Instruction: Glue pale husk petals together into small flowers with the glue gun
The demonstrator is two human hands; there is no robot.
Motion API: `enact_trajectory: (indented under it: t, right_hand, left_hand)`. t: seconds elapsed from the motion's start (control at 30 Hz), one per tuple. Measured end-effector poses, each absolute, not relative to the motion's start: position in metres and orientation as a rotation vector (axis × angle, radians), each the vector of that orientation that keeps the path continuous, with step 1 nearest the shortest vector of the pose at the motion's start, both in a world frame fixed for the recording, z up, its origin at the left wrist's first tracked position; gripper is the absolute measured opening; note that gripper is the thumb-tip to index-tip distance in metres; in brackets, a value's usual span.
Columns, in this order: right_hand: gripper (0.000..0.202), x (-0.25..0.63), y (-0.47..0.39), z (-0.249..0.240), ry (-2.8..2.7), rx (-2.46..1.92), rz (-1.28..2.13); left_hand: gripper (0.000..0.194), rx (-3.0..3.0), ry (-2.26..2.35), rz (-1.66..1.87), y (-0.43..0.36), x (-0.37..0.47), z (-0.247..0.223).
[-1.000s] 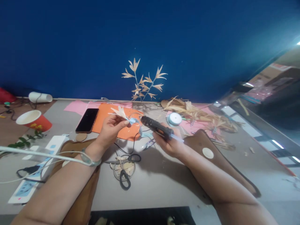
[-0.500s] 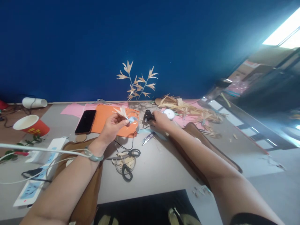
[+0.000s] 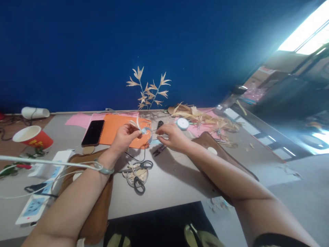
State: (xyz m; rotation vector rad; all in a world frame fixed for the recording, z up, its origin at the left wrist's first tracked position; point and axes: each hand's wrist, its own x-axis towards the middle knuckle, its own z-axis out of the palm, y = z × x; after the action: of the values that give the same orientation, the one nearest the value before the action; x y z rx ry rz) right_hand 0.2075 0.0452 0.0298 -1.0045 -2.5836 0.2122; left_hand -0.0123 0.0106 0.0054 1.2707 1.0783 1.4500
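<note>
Okay, head view: left hand (image 3: 125, 137) pinches a pale husk flower (image 3: 134, 124) near its base, thumb against fingers, over the orange sheet (image 3: 110, 132). Right hand (image 3: 174, 136) sits near it, thumb and fingers slightly apart; too small to see if anything's between. Flower looks light, petals likely dry and fragile; base seems the best hold. Blue ribbon (image 3: 144, 131) probably soft, slippery. Red cup (image 3: 45, 140) carries yellow characters, illegible; no brand readable.

Upper-right glare hazes the blue wall (image 3: 133, 44); right edge blurred.
</note>
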Motion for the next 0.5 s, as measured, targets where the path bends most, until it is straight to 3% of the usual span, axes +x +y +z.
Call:
enact_trajectory:
  t: [0.23, 0.5]
  right_hand:
    - [0.013, 0.211, 0.047, 0.013, -3.196, -1.006, -0.109]
    - [0.021, 0.217, 0.048, -0.01, -3.205, -0.893, -0.147]
  left_hand:
    - [0.024, 1.17, 1.133, 1.486, 0.016, -0.015, -0.004]
    - [0.027, 1.069, 1.019, 1.496, 0.013, -0.013, -0.001]
